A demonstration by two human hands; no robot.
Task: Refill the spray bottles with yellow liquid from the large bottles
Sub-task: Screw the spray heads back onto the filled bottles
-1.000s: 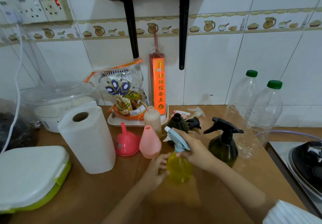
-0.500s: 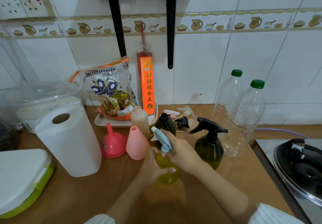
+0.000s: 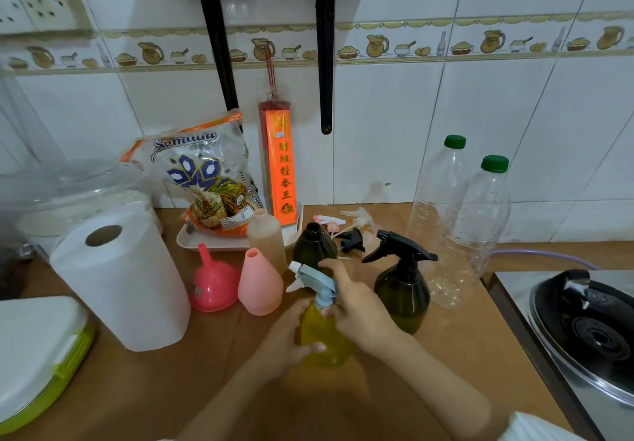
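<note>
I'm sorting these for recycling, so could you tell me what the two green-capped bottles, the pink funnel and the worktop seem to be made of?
Green-capped bottles: thin clear plastic, glossy; the tiles show through them.
Pink funnel: opaque moulded plastic with a smooth, slightly shiny surface.
Worktop: looks like brown wood or wood-look laminate, matte; the picture leaves open which.

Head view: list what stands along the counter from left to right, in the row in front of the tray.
Paper towel roll → pink funnel → pink cone bottle → yellow spray bottle, held by both hands → dark green spray bottle with black trigger → clear bottles with green caps → stove.
</note>
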